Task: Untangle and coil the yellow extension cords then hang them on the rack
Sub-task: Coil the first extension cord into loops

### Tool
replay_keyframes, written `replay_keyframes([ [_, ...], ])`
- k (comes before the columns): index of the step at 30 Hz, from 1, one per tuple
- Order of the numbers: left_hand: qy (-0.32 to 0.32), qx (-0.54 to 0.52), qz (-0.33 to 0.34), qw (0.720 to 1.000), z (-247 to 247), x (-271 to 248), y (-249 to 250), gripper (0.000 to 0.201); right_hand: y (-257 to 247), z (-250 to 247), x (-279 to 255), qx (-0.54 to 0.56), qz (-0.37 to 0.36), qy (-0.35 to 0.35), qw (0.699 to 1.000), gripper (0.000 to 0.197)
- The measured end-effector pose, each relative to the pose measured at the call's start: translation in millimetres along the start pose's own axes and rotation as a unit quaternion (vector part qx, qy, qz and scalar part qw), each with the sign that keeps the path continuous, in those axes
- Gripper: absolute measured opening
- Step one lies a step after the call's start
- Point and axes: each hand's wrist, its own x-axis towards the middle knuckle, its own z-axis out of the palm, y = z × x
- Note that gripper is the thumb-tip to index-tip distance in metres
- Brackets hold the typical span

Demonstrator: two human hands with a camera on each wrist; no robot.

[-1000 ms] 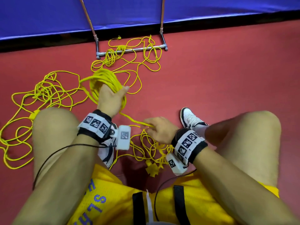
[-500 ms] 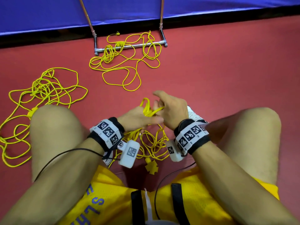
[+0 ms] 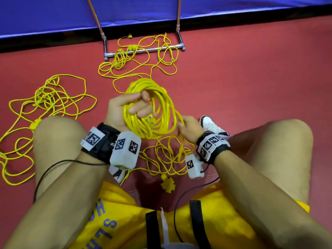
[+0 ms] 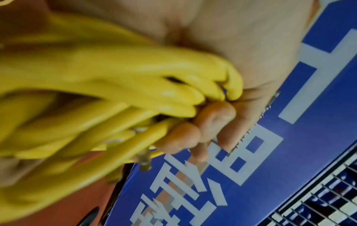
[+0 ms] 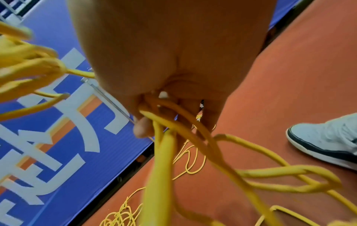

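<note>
- Coil raised again in front of the knees, round and many-looped, where half a second back only a small bunch showed between two hands pressed close together.
- Left hand now pulled apart from the right, fingers curled through the hoop and clamped on its left side; left wrist view shows the glossy yellow strands bunched tight against the fingertips.
- Right hand just beside the coil's lower right edge, fingers closed on a few loose strands feeding up from the slack pile between the legs.
- Reads as one more loop just laid on; coiling of this cord well along, tail and flat star-shaped socket end still to take up.
- Cord smooth, shiny, rubbery, thin and springy, so loops hold a rough circle.
- Two more tangles untouched on the red floor: one at the left edge, one draped over the metal base bar of the rack by the blue padding.
- Hanging not yet begun.
</note>
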Motion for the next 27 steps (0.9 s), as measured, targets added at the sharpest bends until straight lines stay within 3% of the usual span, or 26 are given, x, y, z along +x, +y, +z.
replay_keyframes([
  [3, 0.033, 0.011, 0.048, 0.998, -10, 3, 10, 0.029, 11, 17, 2, 0.042, 0.023, -0.064, 0.997, 0.037],
  [6, 0.087, -0.014, 0.098, 0.991, -7, 6, 12, 0.039, 4, 21, -9, 0.089, 0.007, -0.108, 0.99, 0.011],
  [9, 0.228, -0.031, 0.209, 0.95, -7, 11, 19, 0.04, -13, 25, -21, 0.139, -0.035, -0.134, 0.981, 0.012],
  [12, 0.3, -0.014, 0.273, 0.914, -15, 18, 27, 0.036, -23, 36, -33, 0.202, -0.027, -0.182, 0.962, 0.015],
  [15, 0.381, 0.152, 0.312, 0.857, -27, 19, 21, 0.044, -30, 40, -39, 0.212, -0.009, -0.234, 0.949, 0.04],
  [16, 0.397, 0.269, 0.31, 0.821, -30, 18, 17, 0.041, -33, 38, -40, 0.211, -0.009, -0.245, 0.946, 0.045],
  [17, 0.406, 0.407, 0.294, 0.764, -31, 16, 12, 0.027, -36, 36, -41, 0.21, -0.016, -0.248, 0.946, 0.043],
  [18, 0.392, 0.519, 0.271, 0.71, -34, 15, 9, 0.018, -39, 32, -43, 0.208, -0.028, -0.244, 0.947, 0.039],
  [20, 0.313, 0.657, 0.21, 0.653, -40, 14, 3, 0.038, -42, 20, -44, 0.199, -0.066, -0.218, 0.953, 0.034],
  [24, 0.168, 0.777, 0.084, 0.6, -47, 14, -9, 0.054, -39, -2, -41, 0.138, -0.119, -0.19, 0.965, 0.024],
  [27, 0.123, 0.782, 0.008, 0.611, -41, 14, -16, 0.066, -40, -10, -40, 0.123, -0.128, -0.193, 0.965, 0.017],
])
